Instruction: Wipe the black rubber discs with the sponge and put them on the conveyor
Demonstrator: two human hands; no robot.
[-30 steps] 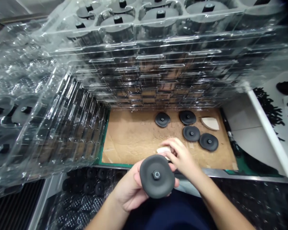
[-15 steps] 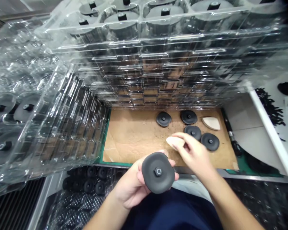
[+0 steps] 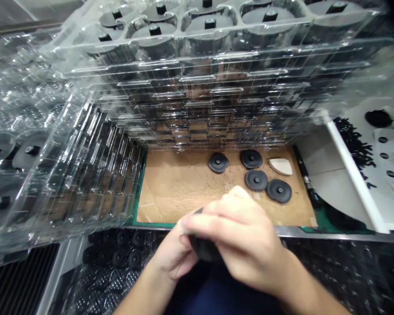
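My left hand [image 3: 177, 251] holds a black rounded disc [image 3: 205, 249] in front of my body, low in the head view. My right hand [image 3: 241, 232] lies over the top of that disc, its fingers closed and covering most of it. The pale wedge-shaped piece that was in my right fingers is hidden now. Beyond the hands, several similar black discs [image 3: 279, 190], each with a short stub at the centre, rest on a cardboard sheet [image 3: 170, 183]. Another pale wedge-shaped piece [image 3: 281, 166] lies behind them on the right.
Tall stacked clear plastic trays [image 3: 197, 92] stand behind the cardboard, with discs in the top tray. A second tray stack [image 3: 101, 162] rises on the left. On the right are a white partition [image 3: 354, 175] and a heap of small black parts [image 3: 356, 144].
My right hand has moved left and down from above the cardboard onto the disc in my left hand. The disc is now mostly covered. The view has shifted slightly.
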